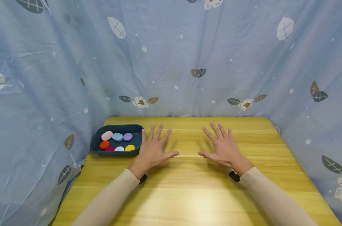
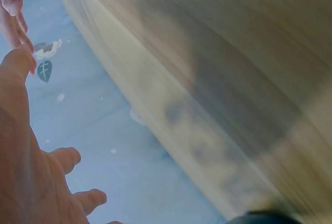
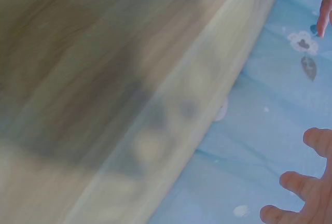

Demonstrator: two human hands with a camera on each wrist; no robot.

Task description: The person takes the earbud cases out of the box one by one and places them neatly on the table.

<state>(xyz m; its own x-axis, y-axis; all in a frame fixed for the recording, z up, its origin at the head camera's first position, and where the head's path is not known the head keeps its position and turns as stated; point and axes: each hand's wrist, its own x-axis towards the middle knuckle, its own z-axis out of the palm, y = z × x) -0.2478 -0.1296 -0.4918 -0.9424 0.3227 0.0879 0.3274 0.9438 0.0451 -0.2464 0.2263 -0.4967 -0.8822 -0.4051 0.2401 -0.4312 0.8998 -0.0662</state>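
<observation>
My left hand hovers over the table with its fingers spread, holding nothing. Just left of it stands a dark blue tray, partly behind the little finger. Inside lie several smooth oval pieces: pale pink, light blue, purple, orange-red, magenta, white and yellow. The tray's front wall hides the lower edges of the nearer ones. To the right, my right hand is also spread and holds nothing. Both wrist views show bare fingers above the wood.
The light wooden table ends at a far edge against a blue curtain with leaf and flower prints. The curtain also hangs along the left and right sides. A dark band sits at the right wrist.
</observation>
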